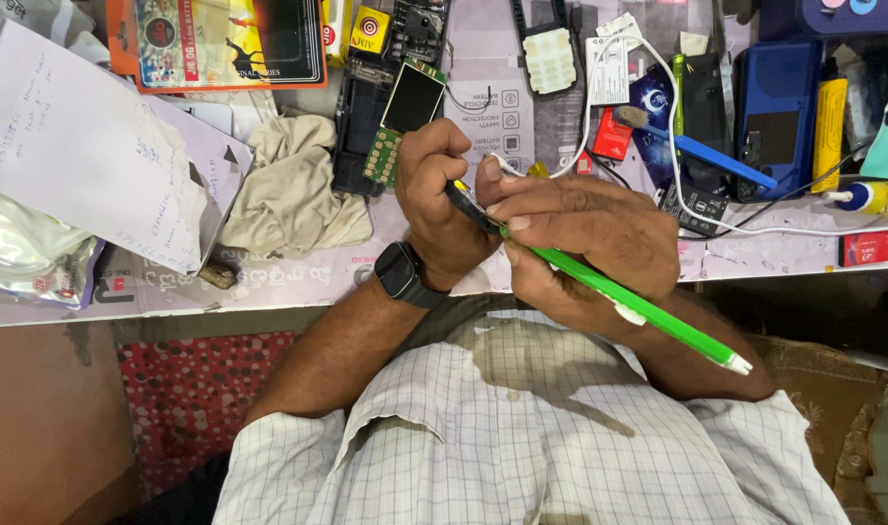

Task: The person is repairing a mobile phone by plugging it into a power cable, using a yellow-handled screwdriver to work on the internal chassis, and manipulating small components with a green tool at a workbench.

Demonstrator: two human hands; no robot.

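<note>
A small dark part [466,206] sits pinched in the left hand [442,199], above the desk [298,277]. The right hand [585,243] grips a green tool [619,301], its tip touching the part.

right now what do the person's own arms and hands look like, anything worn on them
Both hands are bare, no gloves or rings visible. The left hand has a black smartwatch with a dark square face and black strap on its wrist. The right hand wears nothing visible. Both forearms are bare below short sleeves of a white shirt with a fine grey check.
</note>
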